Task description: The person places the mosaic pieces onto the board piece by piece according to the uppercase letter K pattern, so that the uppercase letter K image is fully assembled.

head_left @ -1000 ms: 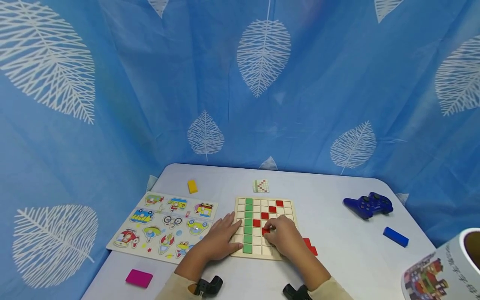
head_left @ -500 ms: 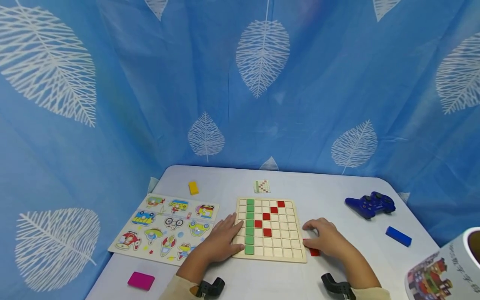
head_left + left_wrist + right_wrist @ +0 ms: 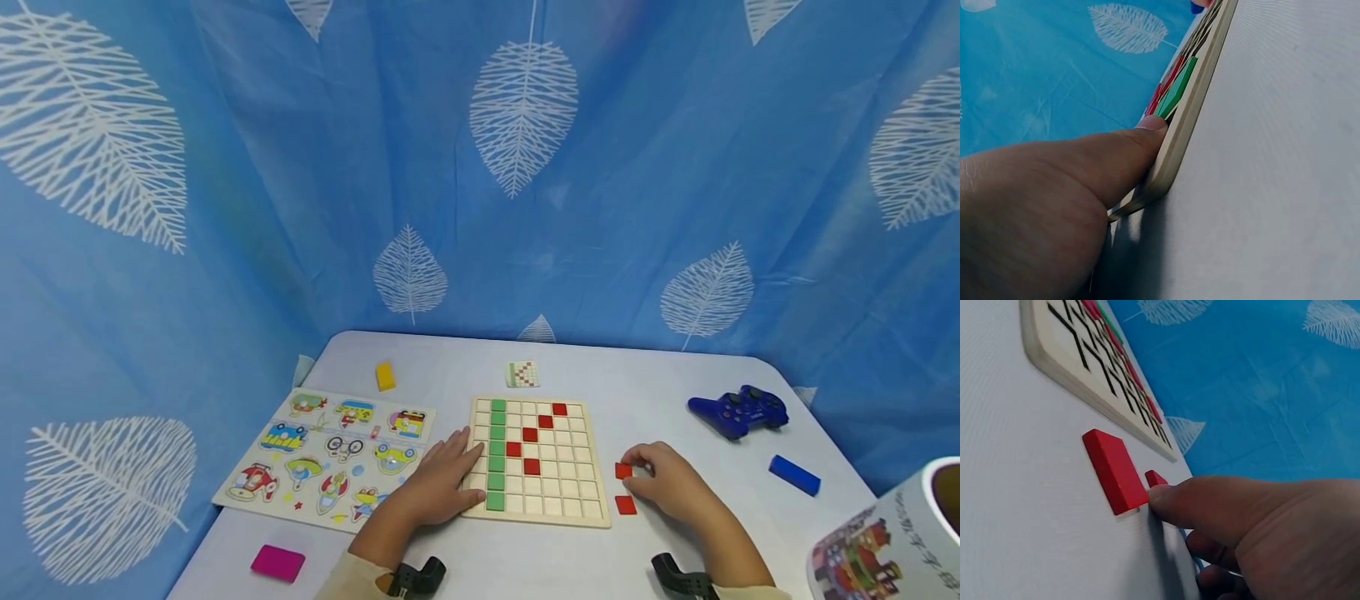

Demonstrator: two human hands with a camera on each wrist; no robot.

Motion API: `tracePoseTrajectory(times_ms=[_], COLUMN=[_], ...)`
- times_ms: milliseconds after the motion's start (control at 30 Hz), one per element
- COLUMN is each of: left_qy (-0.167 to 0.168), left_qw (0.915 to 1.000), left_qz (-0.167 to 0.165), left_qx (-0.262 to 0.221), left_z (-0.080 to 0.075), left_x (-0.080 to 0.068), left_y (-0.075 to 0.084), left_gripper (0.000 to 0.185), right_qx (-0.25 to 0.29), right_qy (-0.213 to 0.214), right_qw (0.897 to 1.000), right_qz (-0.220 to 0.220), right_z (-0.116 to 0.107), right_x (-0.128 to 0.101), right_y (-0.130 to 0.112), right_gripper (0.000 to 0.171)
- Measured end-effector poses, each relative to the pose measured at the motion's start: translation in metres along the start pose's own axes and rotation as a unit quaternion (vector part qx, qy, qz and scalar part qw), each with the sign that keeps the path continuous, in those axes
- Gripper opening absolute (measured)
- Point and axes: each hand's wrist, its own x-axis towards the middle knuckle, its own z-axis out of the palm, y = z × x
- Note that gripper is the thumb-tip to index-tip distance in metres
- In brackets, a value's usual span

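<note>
Red tiles now draw our right hand point(image 3: 670, 483), which has left the grid board point(image 3: 592, 517) and curls its fingers round the farther loose tile point(image 3: 623, 470) just right of it; another point(image 3: 626, 504) lies nearer. We judge a fresh piece is being fetched. Our left hand point(image 3: 441, 477) lies flat, steadying the board's left edge. Whether the tile is lifted we cannot tell.

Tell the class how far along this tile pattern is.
Done: a green column and five red tiles sit in the grid board. In hand: the right hand touches a loose red tile; the left hand steadies the board. Left: another red tile and many bare cells.
</note>
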Motion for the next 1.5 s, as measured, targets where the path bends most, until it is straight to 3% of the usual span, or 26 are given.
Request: tracePoseTrajectory(times_ms=[200, 300, 400, 633, 967, 1200, 1300, 1500], left_qy=[0.001, 0.0, -0.002, 0.001, 0.001, 0.0, -0.002, -0.003], left_qw=[1.0, 1.0, 1.0, 1.0, 1.0, 1.0, 1.0, 1.0], left_qz=[-0.001, -0.004, -0.005, -0.005, -0.004, 0.002, 0.004, 0.004], left_qx=[0.0, 0.001, 0.0, 0.0, 0.009, 0.001, -0.006, -0.005], left_z=[-0.001, -0.001, -0.002, -0.003, -0.002, -0.003, -0.003, -0.001], left_x=[0.0, 0.0, 0.0, 0.0, 0.002, 0.001, 0.0, 0.0], left_y=[0.0, 0.001, 0.001, 0.001, -0.001, 0.0, 0.001, 0.0], left_gripper=[0.081, 0.081, 0.081, 0.081, 0.081, 0.081, 0.08, 0.08], right_qx=[0.035, 0.071, 0.097, 0.041, 0.032, 0.032, 0.04, 0.015], right_qy=[0.037, 0.05, 0.04, -0.006, -0.015, -0.024, -0.045, -0.093], right_qw=[0.999, 0.996, 0.994, 0.996, 0.99, 0.991, 0.992, 0.996], right_qz=[0.017, 0.011, -0.022, -0.084, -0.136, -0.128, -0.109, -0.001], right_z=[0.003, 0.008, 0.018, 0.045, 0.053, 0.053, 0.04, 0.004], right_x=[0.0, -0.003, -0.007, -0.009, -0.009, -0.009, -0.011, -0.023], right_y=[-0.011, -0.033, -0.061, -0.096, -0.091, -0.091, -0.08, -0.041], right_gripper=[0.03, 0.034, 0.036, 0.018, 0.02, 0.021, 0.028, 0.062])
